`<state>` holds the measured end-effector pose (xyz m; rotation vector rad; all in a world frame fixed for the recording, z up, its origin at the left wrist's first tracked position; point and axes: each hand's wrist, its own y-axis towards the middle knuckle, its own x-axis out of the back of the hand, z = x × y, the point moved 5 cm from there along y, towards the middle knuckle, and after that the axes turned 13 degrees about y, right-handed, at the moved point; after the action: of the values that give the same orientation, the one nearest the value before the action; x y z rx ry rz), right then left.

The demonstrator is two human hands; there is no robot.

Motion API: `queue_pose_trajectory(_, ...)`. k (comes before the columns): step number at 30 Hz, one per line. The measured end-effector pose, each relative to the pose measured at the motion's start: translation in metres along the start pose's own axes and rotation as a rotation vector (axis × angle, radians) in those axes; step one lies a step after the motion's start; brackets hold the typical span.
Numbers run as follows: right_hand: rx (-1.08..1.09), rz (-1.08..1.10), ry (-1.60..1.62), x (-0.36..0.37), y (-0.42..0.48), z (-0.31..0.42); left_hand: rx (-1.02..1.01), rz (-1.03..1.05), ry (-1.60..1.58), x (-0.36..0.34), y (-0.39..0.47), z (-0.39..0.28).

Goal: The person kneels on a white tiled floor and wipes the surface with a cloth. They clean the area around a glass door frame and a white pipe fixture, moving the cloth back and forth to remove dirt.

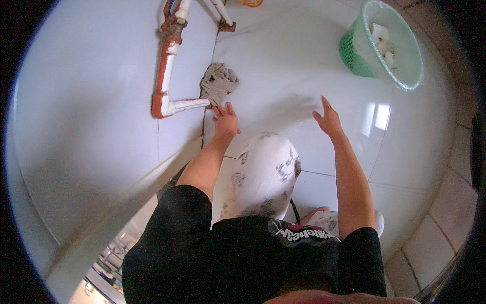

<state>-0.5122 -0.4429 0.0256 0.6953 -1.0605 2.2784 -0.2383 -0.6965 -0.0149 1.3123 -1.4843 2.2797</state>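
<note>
A crumpled grey-brown cloth (219, 81) lies where the white wall meets the floor, beside the end of a pipe (190, 105). Just below the cloth is my left hand (226, 123), its fingers apart and nothing seen in it. The fingertips reach the cloth's lower edge and the pipe's end; whether they touch either, I cannot tell. My right hand (328, 119) is farther right, thumb and fingers spread and empty, and a shadow falls on the floor tiles (281, 76) beside it.
A green mesh waste bin (358, 53) with a clear plastic liner holds white scraps at upper right. Up the left wall (95, 95) runs a white and rust-red pipe (165, 72) with a brass valve fitting (177, 26). My bent knee (265, 167) rises between my arms. Brown tiles (429, 239) border the right side.
</note>
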Motion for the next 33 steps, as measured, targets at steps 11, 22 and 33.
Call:
queue_pose_trajectory(11,0.211,0.143,0.302,0.094,0.005,0.172,-0.006,0.033,0.068,-0.007,0.007,-0.002)
queue_pose_trajectory(22,0.423,0.773,0.542,-0.039,0.02,0.305,-0.225,-0.192,-0.259,-0.036,0.01,0.052)
queue_pose_trajectory(33,0.674,0.106,0.839,-0.166,0.1,0.375,0.033,-1.116,-0.063,0.26,-0.208,0.081)
